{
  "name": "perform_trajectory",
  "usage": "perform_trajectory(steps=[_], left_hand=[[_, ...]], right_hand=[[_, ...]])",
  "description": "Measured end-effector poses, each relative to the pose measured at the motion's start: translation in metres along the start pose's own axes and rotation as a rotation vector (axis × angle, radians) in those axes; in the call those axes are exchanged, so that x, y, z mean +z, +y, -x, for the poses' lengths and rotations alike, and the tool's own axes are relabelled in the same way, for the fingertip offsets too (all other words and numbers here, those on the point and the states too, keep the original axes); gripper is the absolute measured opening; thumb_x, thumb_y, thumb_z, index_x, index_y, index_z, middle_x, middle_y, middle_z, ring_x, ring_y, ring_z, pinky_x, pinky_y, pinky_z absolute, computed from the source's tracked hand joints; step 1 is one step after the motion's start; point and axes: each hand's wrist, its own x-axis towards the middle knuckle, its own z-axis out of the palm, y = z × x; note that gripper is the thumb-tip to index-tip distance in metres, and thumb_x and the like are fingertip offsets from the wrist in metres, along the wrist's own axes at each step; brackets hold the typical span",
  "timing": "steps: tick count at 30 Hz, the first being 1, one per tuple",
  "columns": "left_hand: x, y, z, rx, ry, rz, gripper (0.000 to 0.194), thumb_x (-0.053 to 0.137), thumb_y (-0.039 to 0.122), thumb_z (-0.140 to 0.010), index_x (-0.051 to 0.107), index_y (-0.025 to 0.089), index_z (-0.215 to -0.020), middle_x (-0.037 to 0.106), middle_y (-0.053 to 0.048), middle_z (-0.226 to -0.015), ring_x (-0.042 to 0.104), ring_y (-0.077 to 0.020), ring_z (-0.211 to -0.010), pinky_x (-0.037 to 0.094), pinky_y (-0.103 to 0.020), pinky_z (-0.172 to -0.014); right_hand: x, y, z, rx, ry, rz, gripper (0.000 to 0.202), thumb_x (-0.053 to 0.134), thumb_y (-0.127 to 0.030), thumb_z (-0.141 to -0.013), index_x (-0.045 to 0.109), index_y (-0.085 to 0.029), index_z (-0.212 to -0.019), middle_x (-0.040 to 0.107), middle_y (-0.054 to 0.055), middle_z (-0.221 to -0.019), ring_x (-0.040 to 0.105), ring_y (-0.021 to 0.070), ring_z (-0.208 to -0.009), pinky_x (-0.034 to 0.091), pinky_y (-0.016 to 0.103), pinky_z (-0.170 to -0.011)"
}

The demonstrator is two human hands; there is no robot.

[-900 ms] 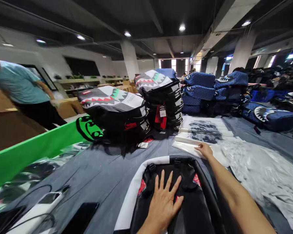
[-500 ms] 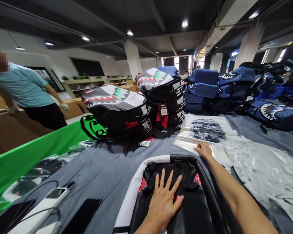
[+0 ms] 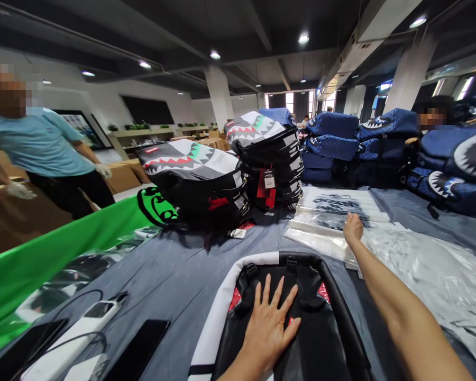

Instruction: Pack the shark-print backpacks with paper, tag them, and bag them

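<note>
My left hand (image 3: 267, 328) lies flat with spread fingers on the back of a black backpack (image 3: 317, 338) with a white edge on its left side. The backpack rests on the table right in front of me, its black straps and red patches showing. Farther out, my right hand (image 3: 354, 228) is over a stack of clear plastic bags (image 3: 313, 233) with black print. Its fingers are curled together, and what they hold, if anything, is hidden.
Grey-and-black shark-mouth backpacks (image 3: 198, 185) are piled ahead, blue ones (image 3: 333, 127) behind. Crumpled plastic (image 3: 428, 280) spreads at right. A phone (image 3: 138, 352) and a white power strip (image 3: 75, 338) lie at left. A person in a light blue shirt (image 3: 55, 143) stands beyond the green cloth (image 3: 83, 233).
My right hand has moved forward and right from the near edge of the plastic bags to over their print. My left hand stays on the backpack. Another person has appeared behind the blue backpacks.
</note>
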Motion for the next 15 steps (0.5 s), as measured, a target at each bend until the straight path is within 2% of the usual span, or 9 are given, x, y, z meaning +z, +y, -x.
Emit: perform_trajectory(steps=[4, 8, 10, 12, 15], left_hand=[[0.005, -0.002, -0.002, 0.006, 0.015, 0.022, 0.071, 0.053, 0.054, -0.093, 0.018, 0.045, -0.154, 0.033, -0.004, -0.161, 0.024, -0.0436, -0.148, 0.026, -0.069, -0.113], [0.009, -0.007, 0.0, 0.003, 0.005, 0.089, 0.069, 0.053, 0.054, -0.092, 0.024, 0.044, -0.154, 0.034, -0.005, -0.16, 0.022, -0.0444, -0.148, 0.023, -0.071, -0.114], [0.007, -0.006, 0.0, -0.029, 0.008, 0.154, 0.067, 0.054, 0.05, -0.093, 0.027, 0.041, -0.154, 0.034, -0.004, -0.161, 0.022, -0.0414, -0.149, 0.02, -0.069, -0.116], [-0.002, 0.003, -0.009, -0.082, 0.059, 0.251, 0.066, 0.052, 0.043, -0.094, 0.03, 0.032, -0.155, 0.035, -0.005, -0.161, 0.024, -0.0355, -0.15, 0.019, -0.063, -0.119], [-0.025, 0.039, -0.047, -0.188, 0.192, 0.453, 0.079, 0.057, 0.043, -0.089, 0.026, 0.016, -0.156, 0.039, -0.012, -0.158, 0.032, -0.029, -0.147, 0.022, -0.05, -0.122]], right_hand=[[-0.05, -0.019, 0.0, -0.23, 0.043, -0.052, 0.024, 0.038, -0.028, -0.1, 0.059, -0.018, -0.094, 0.06, 0.006, -0.073, 0.053, 0.0213, -0.065, 0.028, 0.029, -0.062], [-0.094, -0.045, 0.017, -0.419, 0.051, -0.084, 0.023, 0.037, -0.028, -0.1, 0.053, -0.021, -0.085, 0.054, 0.002, -0.067, 0.052, 0.0201, -0.062, 0.026, 0.029, -0.062], [-0.111, -0.06, 0.029, -0.495, 0.045, -0.096, 0.022, 0.038, -0.03, -0.099, 0.051, -0.022, -0.083, 0.052, 0.001, -0.064, 0.051, 0.02, -0.061, 0.025, 0.029, -0.06], [-0.124, -0.076, 0.044, -0.56, 0.04, -0.108, 0.022, 0.039, -0.033, -0.099, 0.049, -0.023, -0.081, 0.051, 0.0, -0.063, 0.052, 0.0197, -0.06, 0.025, 0.028, -0.06], [-0.142, -0.101, 0.073, -0.674, 0.007, -0.173, 0.027, 0.036, -0.037, -0.1, 0.045, -0.024, -0.078, 0.05, -0.002, -0.06, 0.053, 0.0186, -0.058, 0.028, 0.027, -0.059]])
